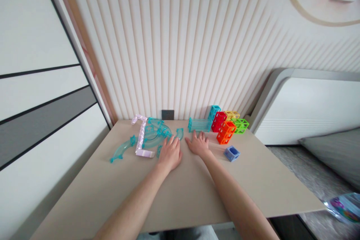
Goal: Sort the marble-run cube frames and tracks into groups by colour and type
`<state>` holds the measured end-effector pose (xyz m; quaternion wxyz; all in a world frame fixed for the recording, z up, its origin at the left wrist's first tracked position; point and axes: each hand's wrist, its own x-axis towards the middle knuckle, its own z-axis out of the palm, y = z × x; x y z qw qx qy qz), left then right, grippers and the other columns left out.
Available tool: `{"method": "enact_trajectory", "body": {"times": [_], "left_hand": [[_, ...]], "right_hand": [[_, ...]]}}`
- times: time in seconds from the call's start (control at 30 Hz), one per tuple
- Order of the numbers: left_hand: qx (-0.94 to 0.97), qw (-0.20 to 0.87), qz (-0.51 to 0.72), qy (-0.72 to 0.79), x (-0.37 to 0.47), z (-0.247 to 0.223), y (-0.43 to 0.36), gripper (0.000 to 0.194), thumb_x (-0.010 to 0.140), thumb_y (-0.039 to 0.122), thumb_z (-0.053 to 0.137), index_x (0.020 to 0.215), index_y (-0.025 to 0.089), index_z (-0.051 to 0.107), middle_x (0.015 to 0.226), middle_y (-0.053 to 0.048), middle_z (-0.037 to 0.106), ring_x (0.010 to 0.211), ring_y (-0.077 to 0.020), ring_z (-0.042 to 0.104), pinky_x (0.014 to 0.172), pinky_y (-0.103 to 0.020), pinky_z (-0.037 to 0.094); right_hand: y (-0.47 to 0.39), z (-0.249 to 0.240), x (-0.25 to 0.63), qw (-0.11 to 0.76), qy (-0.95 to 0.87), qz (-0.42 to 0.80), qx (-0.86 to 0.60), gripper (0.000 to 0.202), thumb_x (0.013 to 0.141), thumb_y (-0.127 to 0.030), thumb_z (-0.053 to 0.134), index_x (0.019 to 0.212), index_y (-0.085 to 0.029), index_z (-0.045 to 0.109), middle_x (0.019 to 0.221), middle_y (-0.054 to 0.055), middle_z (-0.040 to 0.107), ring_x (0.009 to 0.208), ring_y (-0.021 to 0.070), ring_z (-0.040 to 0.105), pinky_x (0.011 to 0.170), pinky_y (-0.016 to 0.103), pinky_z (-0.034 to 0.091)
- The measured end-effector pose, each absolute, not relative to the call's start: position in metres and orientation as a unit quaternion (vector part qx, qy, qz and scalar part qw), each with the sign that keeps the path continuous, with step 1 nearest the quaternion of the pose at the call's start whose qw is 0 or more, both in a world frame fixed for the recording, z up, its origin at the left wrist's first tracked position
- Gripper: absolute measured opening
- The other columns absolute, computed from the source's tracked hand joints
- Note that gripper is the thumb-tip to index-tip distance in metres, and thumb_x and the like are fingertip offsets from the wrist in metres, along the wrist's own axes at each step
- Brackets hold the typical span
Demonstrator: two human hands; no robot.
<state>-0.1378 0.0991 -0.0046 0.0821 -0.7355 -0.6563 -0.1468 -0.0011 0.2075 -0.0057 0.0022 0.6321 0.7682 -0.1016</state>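
My left hand (170,153) lies palm down on the table, fingers stretched forward, beside a small curved teal tube piece (180,133). Part of another teal piece (159,151) peeks out at its left edge. My right hand (199,144) rests flat with fingers spread, just in front of a clear teal straight tube (200,125); whether the fingertips touch it I cannot tell. Neither hand holds anything. Left of my hands, several curved teal track pieces (153,135) lie in a heap, with a lilac zigzag strip (141,135) beside them.
To the right stand red (219,121), orange (226,132), green (241,125), yellow (232,115) and teal (214,111) hollow blocks. A blue block (232,153) sits nearer on the table (191,202). Behind is a ribbed wall with a black socket (168,114); a bed (309,108) adjoins at right.
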Motion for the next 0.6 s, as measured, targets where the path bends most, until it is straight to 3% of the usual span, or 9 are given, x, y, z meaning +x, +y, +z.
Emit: {"method": "enact_trajectory", "body": {"times": [0.6], "left_hand": [[-0.732, 0.073, -0.152, -0.66, -0.137, -0.004, 0.101, 0.041, 0.091, 0.02, 0.047, 0.129, 0.015, 0.063, 0.138, -0.013, 0.062, 0.14, -0.0301, 0.042, 0.117, -0.051, 0.033]], "right_hand": [[0.239, -0.005, -0.02, -0.007, 0.754, -0.106, 0.648, 0.082, 0.101, -0.061, 0.028, 0.162, -0.007, 0.013, 0.163, 0.033, 0.019, 0.153, 0.0396, 0.015, 0.116, 0.055, 0.008]]}}
